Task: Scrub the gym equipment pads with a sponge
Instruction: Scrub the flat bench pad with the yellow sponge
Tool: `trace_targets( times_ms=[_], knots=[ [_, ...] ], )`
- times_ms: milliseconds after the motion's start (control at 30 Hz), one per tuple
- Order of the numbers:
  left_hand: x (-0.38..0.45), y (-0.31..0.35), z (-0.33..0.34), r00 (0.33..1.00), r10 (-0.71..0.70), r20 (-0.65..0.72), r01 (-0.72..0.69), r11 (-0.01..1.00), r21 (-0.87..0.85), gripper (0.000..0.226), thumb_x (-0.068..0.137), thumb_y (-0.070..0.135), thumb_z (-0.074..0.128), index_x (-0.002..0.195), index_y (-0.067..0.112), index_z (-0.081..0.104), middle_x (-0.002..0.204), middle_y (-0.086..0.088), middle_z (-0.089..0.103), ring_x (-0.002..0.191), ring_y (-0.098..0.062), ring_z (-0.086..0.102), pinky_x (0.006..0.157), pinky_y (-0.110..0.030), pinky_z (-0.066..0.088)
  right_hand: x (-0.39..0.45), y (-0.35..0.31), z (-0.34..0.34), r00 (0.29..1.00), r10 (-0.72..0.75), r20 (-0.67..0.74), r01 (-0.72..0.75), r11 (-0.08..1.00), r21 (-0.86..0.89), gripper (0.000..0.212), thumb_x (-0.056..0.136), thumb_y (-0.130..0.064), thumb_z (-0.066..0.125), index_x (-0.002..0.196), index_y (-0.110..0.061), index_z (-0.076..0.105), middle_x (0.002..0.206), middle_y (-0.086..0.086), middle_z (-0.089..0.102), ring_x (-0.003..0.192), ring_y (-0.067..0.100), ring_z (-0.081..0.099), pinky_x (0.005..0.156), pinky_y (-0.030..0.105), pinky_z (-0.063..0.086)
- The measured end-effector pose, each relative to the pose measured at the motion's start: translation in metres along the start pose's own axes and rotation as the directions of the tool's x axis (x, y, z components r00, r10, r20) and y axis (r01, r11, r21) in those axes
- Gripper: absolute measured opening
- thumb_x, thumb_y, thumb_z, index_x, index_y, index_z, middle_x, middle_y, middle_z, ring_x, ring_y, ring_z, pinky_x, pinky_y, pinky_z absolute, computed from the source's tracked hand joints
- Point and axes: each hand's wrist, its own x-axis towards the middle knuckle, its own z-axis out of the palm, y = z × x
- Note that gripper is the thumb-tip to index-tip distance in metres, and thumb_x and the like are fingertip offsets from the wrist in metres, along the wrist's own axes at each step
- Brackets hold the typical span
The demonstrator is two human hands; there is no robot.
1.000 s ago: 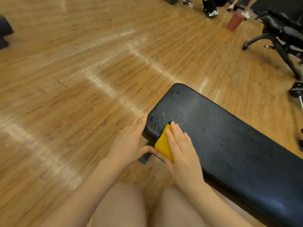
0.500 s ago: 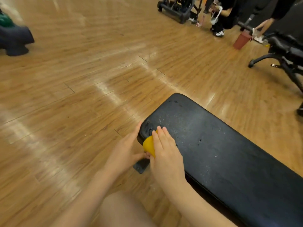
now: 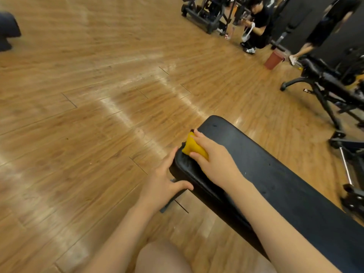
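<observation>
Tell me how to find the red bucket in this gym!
Look across the wooden floor to the far right, where a person in black crouches. The red bucket stands beside them. It is the only red thing among black machines.

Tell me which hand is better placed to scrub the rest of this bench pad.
The right hand, probably. It already grips the yellow sponge on the black bench pad at its near-left corner. The left hand holds no sponge; it rests against the pad's end, seemingly steadying it.
</observation>
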Motion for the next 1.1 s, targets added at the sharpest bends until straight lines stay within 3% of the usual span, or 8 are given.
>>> trace_targets(
  times_ms=[200, 400, 467, 600, 767, 833, 933, 1100],
  knots=[
    [-0.001, -0.001, 0.0, 1.0, 0.003, 0.014, -0.004, 0.997, 0.073, 0.106, 0.067, 0.043, 0.082, 0.15, 0.027, 0.019, 0.141, 0.019, 0.035, 0.131, 0.001, 0.03, 0.1, -0.014, 0.026, -0.037, 0.007, 0.005, 0.992, -0.122, 0.029, 0.121, 0.992, 0.04, 0.058, 0.089, -0.022, 0.059, 0.14, -0.032, 0.032, 0.142, -0.03, 0.019, 0.132, -0.01, 0.019, 0.101, -0.002, 0.014],
    [-0.001, 0.002, 0.001, 0.999, 0.04, -0.006, -0.039, 0.996, 0.078, 0.085, 0.067, 0.044, 0.081, 0.139, 0.03, 0.039, 0.117, 0.026, 0.044, 0.117, -0.003, 0.046, 0.089, -0.014, 0.035, 0.018, -0.009, 0.009, 0.994, -0.088, 0.072, 0.085, 0.995, 0.046, 0.044, 0.092, -0.021, 0.056, 0.135, -0.018, 0.047, 0.146, -0.01, 0.036, 0.135, 0.008, 0.033, 0.11, 0.028, 0.029],
    [-0.001, 0.002, -0.001, 0.999, 0.034, -0.001, -0.034, 0.996, 0.081, 0.081, 0.068, 0.043, 0.081, 0.137, 0.026, 0.042, 0.118, 0.025, 0.044, 0.119, -0.006, 0.046, 0.089, -0.015, 0.035, 0.022, -0.012, 0.009, 0.994, -0.089, 0.067, 0.085, 0.995, 0.056, 0.045, 0.091, -0.024, 0.057, 0.134, -0.019, 0.048, 0.144, -0.006, 0.041, 0.135, 0.009, 0.034, 0.11, 0.027, 0.028],
    [0.0, 0.0, -0.004, 1.0, -0.024, 0.003, 0.024, 0.998, 0.057, 0.11, 0.063, 0.047, 0.082, 0.151, 0.031, 0.019, 0.142, 0.016, 0.04, 0.131, -0.007, 0.037, 0.094, -0.018, 0.034, -0.004, -0.009, 0.01, 0.988, -0.139, 0.064, 0.139, 0.99, 0.004, 0.051, 0.09, -0.031, 0.058, 0.138, -0.024, 0.042, 0.142, -0.02, 0.03, 0.133, -0.005, 0.02, 0.109, 0.019, 0.023],
    [0.003, 0.003, -0.008, 0.996, -0.089, 0.031, 0.087, 0.995, 0.056, 0.127, 0.062, 0.046, 0.084, 0.151, 0.027, -0.004, 0.159, 0.011, 0.001, 0.144, -0.004, 0.006, 0.102, -0.014, 0.014, -0.016, -0.003, 0.012, 0.968, -0.22, 0.123, 0.228, 0.972, -0.059, 0.051, 0.09, -0.04, 0.051, 0.138, -0.026, 0.041, 0.145, -0.019, 0.028, 0.137, -0.004, 0.02, 0.106, 0.005, 0.014],
    [0.004, 0.003, -0.007, 0.994, -0.104, 0.031, 0.102, 0.994, 0.046, 0.127, 0.059, 0.047, 0.085, 0.152, 0.026, 0.002, 0.159, 0.01, 0.004, 0.144, -0.006, 0.008, 0.105, -0.015, 0.015, 0.007, -0.011, 0.007, 0.95, -0.228, 0.213, 0.245, 0.968, -0.058, 0.04, 0.091, -0.028, 0.055, 0.13, -0.02, 0.051, 0.136, -0.013, 0.045, 0.127, 0.002, 0.038, 0.104, 0.015, 0.029],
    [0.004, 0.002, -0.008, 0.995, -0.102, 0.011, 0.101, 0.993, 0.056, 0.118, 0.053, 0.053, 0.085, 0.15, 0.024, 0.023, 0.158, 0.002, 0.019, 0.143, -0.015, 0.02, 0.113, -0.029, 0.027, 0.045, -0.023, 0.004, 0.918, -0.196, 0.344, 0.25, 0.961, -0.12, 0.02, 0.09, -0.029, 0.057, 0.096, -0.011, 0.062, 0.087, 0.002, 0.063, 0.08, 0.016, 0.056, 0.074, 0.033, 0.045],
    [0.003, 0.004, -0.012, 0.994, -0.109, -0.012, 0.11, 0.993, 0.052, 0.14, 0.058, 0.047, 0.085, 0.149, 0.021, -0.017, 0.159, 0.006, -0.009, 0.145, -0.009, -0.002, 0.112, -0.021, 0.01, 0.046, -0.011, 0.007, 0.901, -0.316, 0.296, 0.333, 0.943, -0.006, 0.043, 0.082, -0.053, 0.053, 0.081, -0.01, 0.059, 0.072, 0.002, 0.058, 0.067, 0.015, 0.053, 0.064, 0.032, 0.043]
  ],
)
